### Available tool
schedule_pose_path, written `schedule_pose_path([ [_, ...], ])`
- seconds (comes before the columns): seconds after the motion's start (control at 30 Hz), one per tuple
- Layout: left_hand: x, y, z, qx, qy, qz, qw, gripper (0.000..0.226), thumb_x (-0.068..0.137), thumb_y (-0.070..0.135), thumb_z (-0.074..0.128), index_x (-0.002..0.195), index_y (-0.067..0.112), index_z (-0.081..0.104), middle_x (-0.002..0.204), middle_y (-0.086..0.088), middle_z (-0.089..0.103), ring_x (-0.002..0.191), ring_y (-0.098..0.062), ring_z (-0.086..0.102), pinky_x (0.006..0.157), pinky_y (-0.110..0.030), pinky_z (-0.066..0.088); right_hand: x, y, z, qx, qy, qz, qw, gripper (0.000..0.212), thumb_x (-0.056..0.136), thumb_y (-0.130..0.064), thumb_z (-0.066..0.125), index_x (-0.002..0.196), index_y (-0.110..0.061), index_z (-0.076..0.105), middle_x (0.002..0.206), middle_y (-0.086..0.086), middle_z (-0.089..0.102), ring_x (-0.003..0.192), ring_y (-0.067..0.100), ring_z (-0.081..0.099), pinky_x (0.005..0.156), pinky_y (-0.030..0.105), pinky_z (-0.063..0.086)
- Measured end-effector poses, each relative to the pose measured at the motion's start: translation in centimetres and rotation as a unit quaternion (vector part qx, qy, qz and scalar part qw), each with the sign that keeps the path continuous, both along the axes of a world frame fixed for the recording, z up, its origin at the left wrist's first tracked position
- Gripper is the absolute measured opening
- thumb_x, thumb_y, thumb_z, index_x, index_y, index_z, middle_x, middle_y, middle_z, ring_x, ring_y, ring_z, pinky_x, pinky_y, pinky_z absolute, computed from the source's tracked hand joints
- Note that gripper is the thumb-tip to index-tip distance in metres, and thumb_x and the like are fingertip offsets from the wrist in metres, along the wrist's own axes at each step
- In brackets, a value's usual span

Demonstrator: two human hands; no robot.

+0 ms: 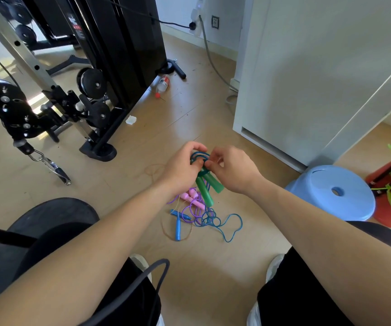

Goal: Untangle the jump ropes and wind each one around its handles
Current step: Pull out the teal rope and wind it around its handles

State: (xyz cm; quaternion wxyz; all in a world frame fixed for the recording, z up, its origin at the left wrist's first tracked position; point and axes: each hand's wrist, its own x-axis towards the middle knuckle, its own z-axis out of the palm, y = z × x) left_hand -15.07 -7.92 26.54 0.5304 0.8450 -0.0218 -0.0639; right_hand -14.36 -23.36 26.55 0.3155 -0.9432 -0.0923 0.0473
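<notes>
I see the left hand (182, 171) and right hand (234, 172) pinching the rope (199, 157) coiled on its handles (207, 189), left of the stool (345, 203). The tangle (197, 215) lies left of the stool on open wood floor (142, 161). A cabinet (307, 78) edge stands behind the stool.

bare forearms (119, 231), black trousers (295, 292), white shoes (275, 267) (just the toes)

Both forearms are extended; left hand (182, 169) and right hand (233, 171) are pinched on the teal cord (199, 156) above the green handles (207, 192).
</notes>
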Motion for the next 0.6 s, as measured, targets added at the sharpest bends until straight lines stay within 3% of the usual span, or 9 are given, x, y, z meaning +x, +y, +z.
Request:
schedule_pose_path([
  [0.07,-0.3,-0.1,0.3,0.052,-0.033,-0.022,0.998,0.035,0.096,0.004,0.046,0.115,0.033,0.052,0.077,0.010,0.055,0.068,-0.011,0.054,0.063,-0.016,0.043,0.3,-0.6,0.3,0.007,-0.018,0.001,1.000,0.011,0.090,-0.039,0.065,0.087,-0.028,0.067,0.102,-0.004,0.054,0.092,0.016,0.057,0.077,0.034,0.048],
  [0.2,0.4,0.1,-0.2,0.055,-0.038,-0.041,0.997,0.035,0.094,0.003,0.048,0.090,0.036,0.058,0.082,0.008,0.066,0.080,-0.011,0.063,0.074,-0.023,0.048,0.6,-0.7,0.4,-0.001,-0.001,0.023,1.000,0.013,0.090,-0.036,0.063,0.083,-0.024,0.064,0.105,-0.001,0.055,0.097,0.018,0.056,0.082,0.033,0.045],
  [0.33,0.6,-0.1,-0.7,0.059,-0.021,-0.039,0.997,0.031,0.094,0.005,0.053,0.087,0.035,0.061,0.082,0.014,0.065,0.070,0.007,0.059,0.071,-0.012,0.043,0.5,-0.4,0.6,0.015,0.047,0.016,0.999,0.014,0.086,-0.031,0.063,0.080,-0.019,0.064,0.102,0.001,0.058,0.094,0.019,0.057,0.074,0.029,0.039],
  [0.43,0.8,0.3,-0.2,0.085,-0.027,-0.081,0.993,0.019,0.092,0.011,0.061,0.096,0.029,0.063,0.088,0.015,0.066,0.084,-0.003,0.065,0.079,-0.019,0.049,0.6,-0.6,1.0,0.018,0.101,0.028,0.994,0.018,0.087,-0.027,0.061,0.078,-0.011,0.065,0.095,0.013,0.065,0.084,0.026,0.057,0.070,0.034,0.043],
  [0.5,1.0,0.8,-0.1,0.091,-0.023,-0.108,0.990,0.017,0.089,0.019,0.070,0.100,0.030,0.062,0.095,0.014,0.067,0.094,-0.010,0.066,0.087,-0.025,0.051,0.7,-0.8,1.2,0.025,0.126,0.038,0.991,0.016,0.087,-0.026,0.061,0.077,-0.013,0.062,0.087,0.011,0.065,0.077,0.024,0.055,0.065,0.031,0.042],
  [0.6,1.0,1.3,0.0,0.069,0.005,-0.115,0.991,0.027,0.076,0.031,0.079,0.096,0.038,0.061,0.097,0.011,0.069,0.096,-0.014,0.068,0.090,-0.033,0.053,0.7,-0.8,1.3,0.026,0.122,0.043,0.991,0.013,0.090,-0.023,0.060,0.086,-0.011,0.064,0.094,0.012,0.067,0.087,0.026,0.059,0.073,0.033,0.045],
])
